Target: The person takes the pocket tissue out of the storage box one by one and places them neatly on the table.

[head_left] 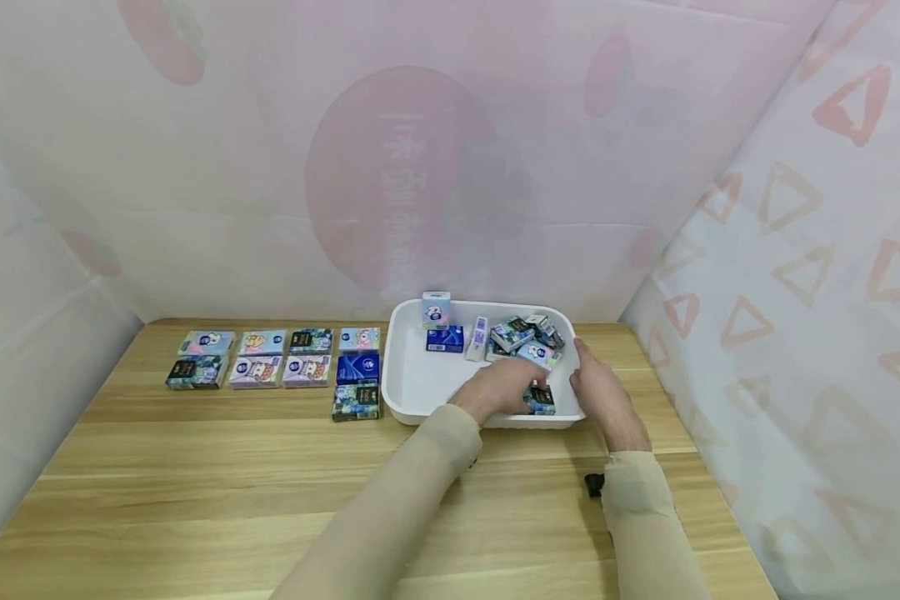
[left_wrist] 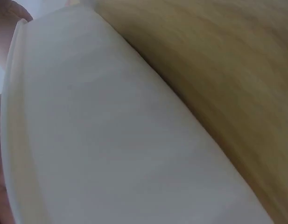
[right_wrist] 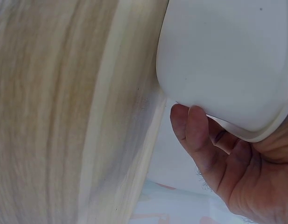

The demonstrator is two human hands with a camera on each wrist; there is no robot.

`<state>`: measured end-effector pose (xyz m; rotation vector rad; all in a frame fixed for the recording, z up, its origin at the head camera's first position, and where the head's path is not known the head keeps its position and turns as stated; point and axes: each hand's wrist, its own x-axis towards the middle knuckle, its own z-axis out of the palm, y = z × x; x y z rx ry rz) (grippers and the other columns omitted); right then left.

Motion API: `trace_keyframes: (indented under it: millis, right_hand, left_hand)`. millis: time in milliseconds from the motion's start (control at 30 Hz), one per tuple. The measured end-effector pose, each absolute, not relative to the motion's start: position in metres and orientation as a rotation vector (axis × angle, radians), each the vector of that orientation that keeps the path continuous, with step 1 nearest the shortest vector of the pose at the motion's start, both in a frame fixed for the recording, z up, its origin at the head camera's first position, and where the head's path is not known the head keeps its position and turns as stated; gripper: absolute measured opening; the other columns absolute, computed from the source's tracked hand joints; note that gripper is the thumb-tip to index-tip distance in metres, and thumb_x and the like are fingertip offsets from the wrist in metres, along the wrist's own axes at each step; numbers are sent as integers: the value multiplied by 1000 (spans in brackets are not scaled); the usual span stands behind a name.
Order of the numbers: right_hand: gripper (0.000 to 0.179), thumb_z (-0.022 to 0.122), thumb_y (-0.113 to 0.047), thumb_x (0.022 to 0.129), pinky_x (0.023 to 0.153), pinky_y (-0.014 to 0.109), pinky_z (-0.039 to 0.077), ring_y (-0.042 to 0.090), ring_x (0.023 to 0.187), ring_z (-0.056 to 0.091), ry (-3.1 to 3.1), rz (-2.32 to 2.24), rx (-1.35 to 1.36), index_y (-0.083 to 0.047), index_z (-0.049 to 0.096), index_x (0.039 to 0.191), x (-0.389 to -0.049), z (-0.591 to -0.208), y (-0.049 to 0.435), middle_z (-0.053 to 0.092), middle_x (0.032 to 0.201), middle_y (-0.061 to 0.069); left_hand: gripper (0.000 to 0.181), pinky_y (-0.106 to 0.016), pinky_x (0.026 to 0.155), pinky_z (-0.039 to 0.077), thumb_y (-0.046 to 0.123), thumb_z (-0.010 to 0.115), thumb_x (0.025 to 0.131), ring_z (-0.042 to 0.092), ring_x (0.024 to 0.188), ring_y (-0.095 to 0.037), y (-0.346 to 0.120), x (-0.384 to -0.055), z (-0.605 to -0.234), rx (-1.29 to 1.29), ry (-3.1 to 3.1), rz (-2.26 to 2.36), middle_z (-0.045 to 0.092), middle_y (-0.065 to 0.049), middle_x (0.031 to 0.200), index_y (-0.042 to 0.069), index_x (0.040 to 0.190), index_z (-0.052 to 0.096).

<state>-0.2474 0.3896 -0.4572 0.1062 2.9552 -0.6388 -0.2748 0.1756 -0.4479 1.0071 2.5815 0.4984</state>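
Note:
A white plastic basin (head_left: 423, 379) holds several small tissue packs. My left hand (head_left: 498, 390) reaches over its front rim, fingers curled at a dark floral tissue pack (head_left: 543, 402) in the front right corner. In the left wrist view the basin's outer wall (left_wrist: 115, 121) hides most of that hand. My right hand (head_left: 600, 392) grips the basin's right side, its fingertips (right_wrist: 198, 116) bent against the outer wall in the right wrist view. Further back lie a heap with a dark floral pack (head_left: 512, 332), a purple-white pack (head_left: 477, 338) and a blue pack (head_left: 445, 338).
Left of the basin, tissue packs stand in side-by-side groups on the wooden table (head_left: 195, 483), among them a blue pack (head_left: 357, 367) and a pink pack (head_left: 256, 371). A light pack (head_left: 436, 309) stands at the basin's back rim. A small black object (head_left: 594, 485) lies by the right sleeve.

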Motion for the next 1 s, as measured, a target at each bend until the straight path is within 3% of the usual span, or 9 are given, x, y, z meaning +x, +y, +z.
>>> trace_keyframes:
  millis: [133,400,667,1000]
  right_hand:
    - [72,49,-3,116,92,64,71,51,113,80,2946,-641,121,3,25,183,-247,-456,389,58,162,46]
    - [71,47,-6,118,106,68,68,55,127,78,2924,-653,130,2,22,184,-248,-458,389,55,167,45]
    - [72,45,-6,118,118,72,62,60,141,71,2914,-656,125,2,20,185,-248,-458,390,51,171,44]
    - [71,48,-4,118,112,71,65,57,134,75,2923,-642,124,2,22,184,-247,-455,388,54,168,44]
  left_hand:
    - [44,-41,127,62,19,96,100,75,143,-22,165,-277,-447,968,2607,469,81,1,152,24,142,82]
    - [51,-51,120,66,13,96,98,76,139,-29,148,-279,-445,859,2616,504,80,-6,151,21,145,78]
    - [51,-48,119,67,2,88,100,75,135,-26,144,-279,-445,834,2616,485,79,-8,148,21,145,74]
    - [46,-45,117,68,8,96,96,77,129,-25,125,-278,-438,904,2669,438,82,-5,139,19,137,77]
